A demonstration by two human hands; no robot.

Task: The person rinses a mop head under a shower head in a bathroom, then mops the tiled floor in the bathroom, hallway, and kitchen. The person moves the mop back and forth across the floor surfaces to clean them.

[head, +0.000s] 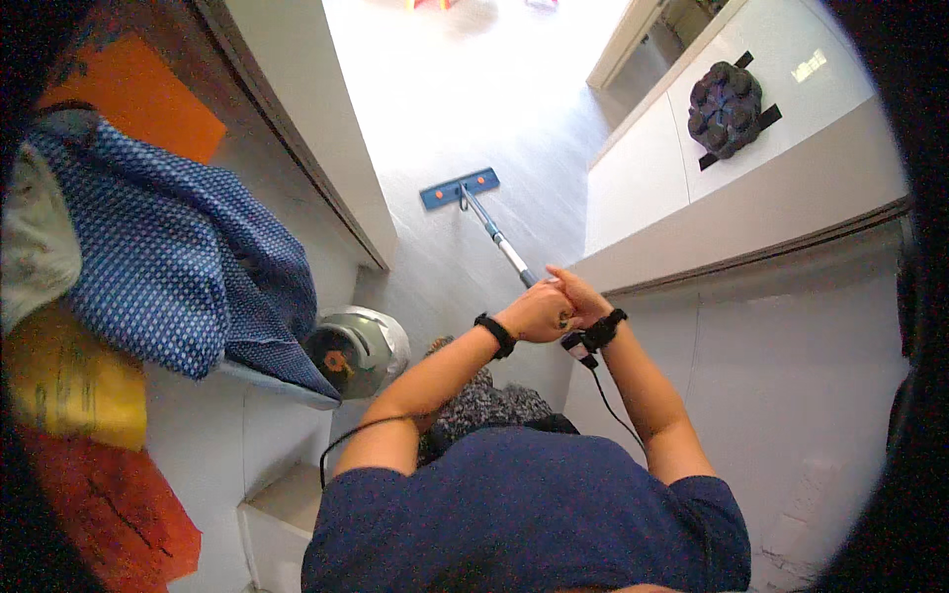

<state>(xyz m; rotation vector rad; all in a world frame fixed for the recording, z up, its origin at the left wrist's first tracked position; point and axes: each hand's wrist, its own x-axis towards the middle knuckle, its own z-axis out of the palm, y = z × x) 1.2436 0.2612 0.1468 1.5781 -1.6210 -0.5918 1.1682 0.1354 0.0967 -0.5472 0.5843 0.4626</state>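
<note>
A flat mop with a blue rectangular head [460,188] and two orange dots rests on the floor ahead. Its pole [510,252], blue-grey and silver, slants back toward me and ends at my hands. My left hand [537,311] is closed around the upper end of the pole. Against it lies my right hand [583,298], wrapped at the same spot with a finger or thumb stretched out past the pole. The palms and the top of the handle are hidden. Black bands circle both wrists, and a small device [578,348] with a cable hangs at the right one.
To the left, a round pale bin [378,348] stands beside a blue checked cloth [163,244]. Yellow [89,385], red [126,511] and orange [141,96] items surround the cloth. White panels [637,185] line the right side, bearing a dark knobbly object [725,111]. Grey floor [549,193] runs between.
</note>
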